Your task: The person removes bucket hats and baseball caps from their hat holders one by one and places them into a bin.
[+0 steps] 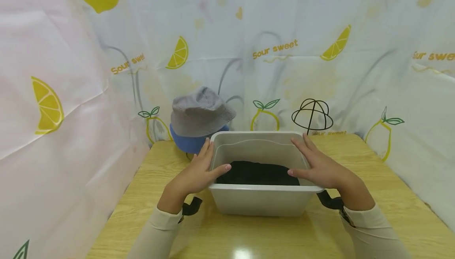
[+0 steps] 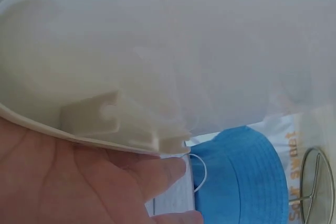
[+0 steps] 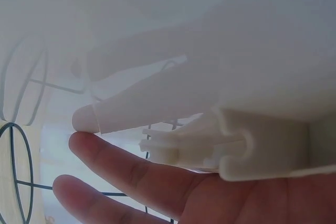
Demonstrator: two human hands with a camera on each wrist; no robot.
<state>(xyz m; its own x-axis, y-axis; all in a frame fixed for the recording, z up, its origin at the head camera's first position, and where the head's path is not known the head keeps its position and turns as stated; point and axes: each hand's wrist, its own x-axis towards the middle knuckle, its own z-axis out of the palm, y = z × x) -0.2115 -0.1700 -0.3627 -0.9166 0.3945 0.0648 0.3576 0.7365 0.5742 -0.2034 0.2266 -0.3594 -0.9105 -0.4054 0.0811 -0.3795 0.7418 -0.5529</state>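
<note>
A pale plastic bin [image 1: 263, 201] stands before me on the wooden table, with a dark folded cloth [image 1: 257, 174] inside it. My left hand [image 1: 197, 174] lies along the bin's left side, its thumb reaching over the rim. On the opposite side, my right hand [image 1: 321, 168] mirrors it, thumb over the rim. The right wrist view shows that hand's fingers [image 3: 142, 177] extended straight beneath the rim, beside a moulded notch. Under the bin's edge in the left wrist view, the left palm [image 2: 68, 182] touches the rim with the fingers extended.
Behind the bin at left, a grey bucket hat [image 1: 199, 113] sits above a blue hat [image 1: 188, 142]. A black wire hat stand [image 1: 312, 117] rises at the back right. Lemon-printed fabric [image 1: 213, 22] encloses the wooden table [image 1: 241, 237] at the back and sides.
</note>
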